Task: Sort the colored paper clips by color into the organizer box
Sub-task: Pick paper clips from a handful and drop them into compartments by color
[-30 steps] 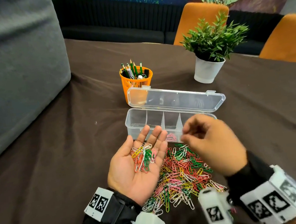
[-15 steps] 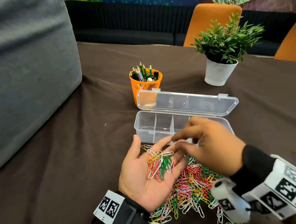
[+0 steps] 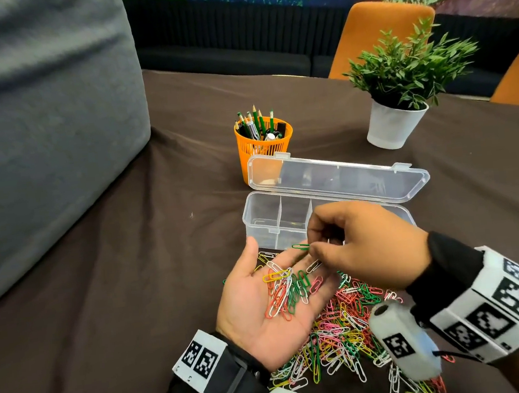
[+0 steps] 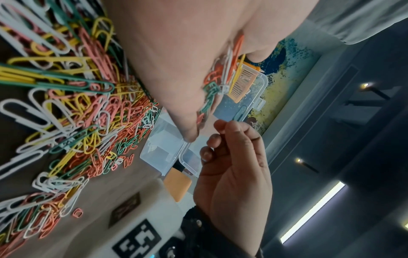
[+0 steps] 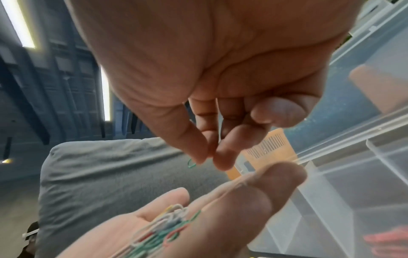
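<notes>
My left hand (image 3: 259, 324) lies palm up above the table, its fingers nearly straight, carrying a small heap of mixed clips (image 3: 286, 292) in red, white, green and yellow. Just above its fingertips my right hand (image 3: 353, 244) pinches one green paper clip (image 3: 301, 247) between thumb and forefinger; the right wrist view shows that green clip (image 5: 191, 164) poking out of the pinch. Behind both hands the clear organizer box (image 3: 261, 215) stands with its lid (image 3: 339, 178) folded back. Some pink clips (image 5: 388, 239) lie in one compartment. The big loose pile (image 3: 339, 332) of clips is spread under my hands.
An orange pencil cup (image 3: 264, 144) stands right behind the box's left end. A white potted plant (image 3: 394, 124) is at the back right. A large grey cushion (image 3: 36, 123) fills the left side. The brown tablecloth (image 3: 135, 305) covers the table; orange chairs stand beyond.
My right hand moved from over the box to the left palm and has picked a green clip out of the heap there. The left hand stayed palm up.
</notes>
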